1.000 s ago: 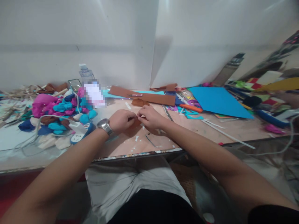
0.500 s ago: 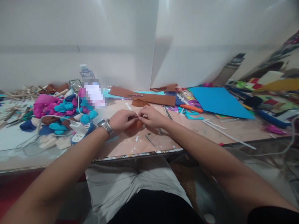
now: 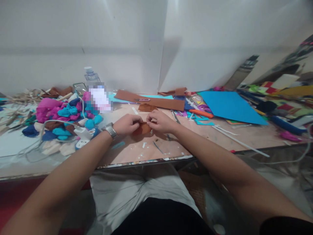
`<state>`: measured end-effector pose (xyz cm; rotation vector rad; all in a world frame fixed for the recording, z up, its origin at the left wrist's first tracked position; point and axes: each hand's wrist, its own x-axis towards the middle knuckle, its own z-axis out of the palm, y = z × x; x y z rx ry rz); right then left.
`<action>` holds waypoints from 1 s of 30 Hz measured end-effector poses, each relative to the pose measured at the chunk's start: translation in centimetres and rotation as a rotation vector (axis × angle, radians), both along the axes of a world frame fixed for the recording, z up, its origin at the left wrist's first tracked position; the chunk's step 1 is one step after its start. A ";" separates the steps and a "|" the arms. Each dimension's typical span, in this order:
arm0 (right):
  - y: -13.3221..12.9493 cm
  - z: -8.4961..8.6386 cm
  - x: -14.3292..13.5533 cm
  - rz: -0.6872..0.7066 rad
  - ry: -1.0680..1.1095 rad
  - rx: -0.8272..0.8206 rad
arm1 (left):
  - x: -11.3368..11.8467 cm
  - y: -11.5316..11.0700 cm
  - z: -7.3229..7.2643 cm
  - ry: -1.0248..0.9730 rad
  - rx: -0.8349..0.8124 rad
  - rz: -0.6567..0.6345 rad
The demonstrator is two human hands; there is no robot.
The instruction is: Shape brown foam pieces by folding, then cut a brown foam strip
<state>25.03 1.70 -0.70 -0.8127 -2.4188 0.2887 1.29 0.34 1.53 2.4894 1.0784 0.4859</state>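
Note:
Between my hands is a small brown piece of paper or cloth (image 3: 142, 128), held just above the table. My left hand (image 3: 127, 124), below a metal wristwatch (image 3: 111, 130), pinches its left side. The fingertips of my right hand (image 3: 158, 121) are closed on its upper right edge. Just behind my fingers lies a crumpled brown piece (image 3: 146, 107). Farther back, a long brown strip (image 3: 166, 104) carries a small cutter (image 3: 142, 100).
Crumpled colored bundles (image 3: 50, 109), a power strip (image 3: 81, 143), a bottle (image 3: 91, 75) and a blurred phone (image 3: 99, 98) are at the left. An orange cutter (image 3: 201, 113), blue sheet (image 3: 232, 106) and white strips (image 3: 242, 142) lie right.
My hands have moved slightly apart at the fingertips, and more of the brown piece's upper edge shows between them. The view has shifted slightly.

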 end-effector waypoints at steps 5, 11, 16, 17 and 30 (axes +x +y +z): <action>0.1 -0.1 0.0 -0.022 0.014 -0.015 | -0.3 0.7 -0.2 0.043 0.028 0.052; -0.2 0.1 0.0 -0.024 0.017 -0.042 | -0.4 0.5 0.2 0.048 -0.007 0.042; -0.5 0.4 -0.4 0.020 0.010 -0.070 | -0.1 -0.3 0.3 -0.013 -0.107 -0.081; -0.6 0.4 -0.5 0.031 0.006 -0.067 | 0.0 -0.3 0.2 -0.023 -0.109 -0.081; -0.6 0.1 -0.8 0.054 -0.017 -0.035 | -0.1 0.2 0.0 -0.073 -0.230 -0.062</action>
